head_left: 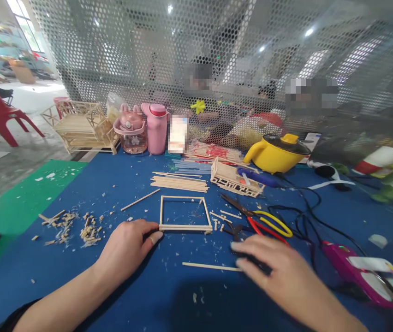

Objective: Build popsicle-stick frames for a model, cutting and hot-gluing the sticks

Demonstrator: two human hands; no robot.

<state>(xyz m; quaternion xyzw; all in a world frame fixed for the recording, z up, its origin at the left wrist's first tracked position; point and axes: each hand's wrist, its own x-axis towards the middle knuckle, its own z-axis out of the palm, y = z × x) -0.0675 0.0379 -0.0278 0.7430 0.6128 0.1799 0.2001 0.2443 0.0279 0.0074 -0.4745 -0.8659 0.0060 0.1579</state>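
My left hand pinches the lower left corner of a small rectangular frame of thin wooden sticks, which lies flat on the blue table. Slightly blurred, my right hand hovers with thumb and fingers apart over the dark handles of a pair of pliers. Whether it touches them I cannot tell. A single wooden stick lies in front of the frame, its right end by my right thumb. Short cut pieces are scattered to the right of the frame. Scissors with red and yellow handles lie beyond my right hand.
Stick bundles, a small stick-built model and a blue glue gun lie behind. A yellow pot, pink bottle and larger stick structure stand along the back. Cables and a purple tool lie right; scraps left.
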